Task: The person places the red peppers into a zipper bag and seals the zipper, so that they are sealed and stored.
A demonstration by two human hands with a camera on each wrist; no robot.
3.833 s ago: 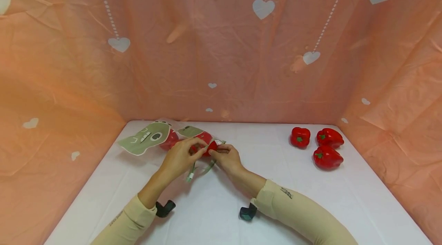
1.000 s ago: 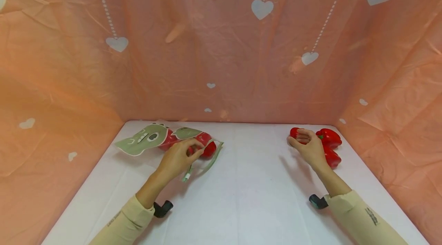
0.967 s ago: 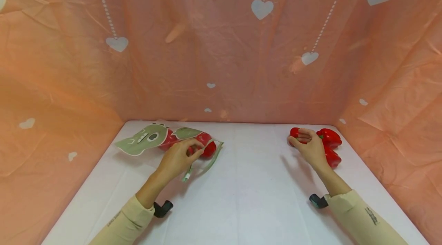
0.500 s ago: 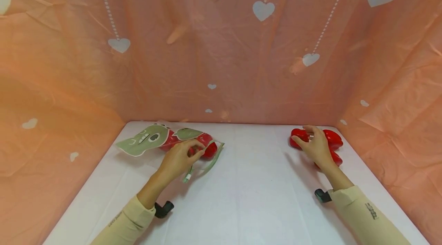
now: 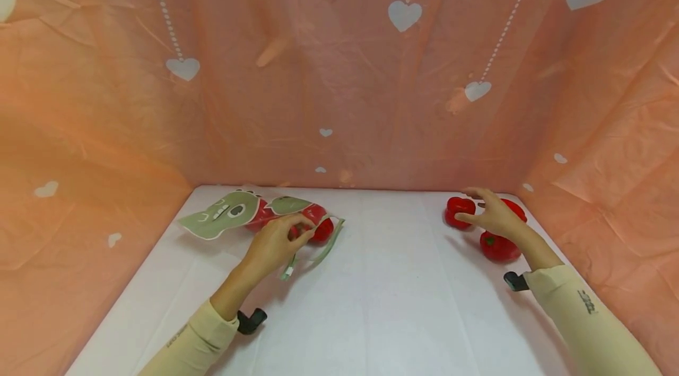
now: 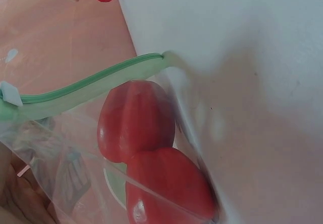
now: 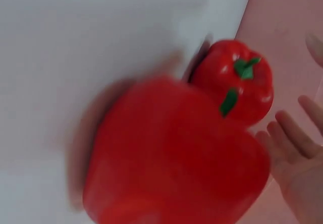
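Observation:
My left hand [image 5: 277, 244] pinches the rim of a clear zip bag [image 5: 214, 215] printed with a green dinosaur, which lies on its side. Red bell peppers [image 6: 136, 120] show through its film in the left wrist view, behind a green zip [image 6: 96, 80] with a white slider [image 6: 10, 94]. Over at the right, my right hand [image 5: 493, 214] hovers with fingers spread among three loose peppers, holding none. One pepper [image 5: 459, 213] sits just left of its fingers. Another pepper [image 5: 500, 248] lies below the palm, large in the right wrist view. The back pepper [image 5: 517, 208] is partly hidden by the hand.
A white table [image 5: 392, 282] runs between the bag and the loose peppers. Pinkish-orange cloth walls [image 5: 361, 128] with pale hearts enclose it at the back and both sides. Dark wrist cameras [image 5: 251, 322] hang under both sleeves.
My right hand has gone from the bag's mouth to the loose peppers, then slid rightward off the left one towards the other two. My left hand keeps its pinch on the bag.

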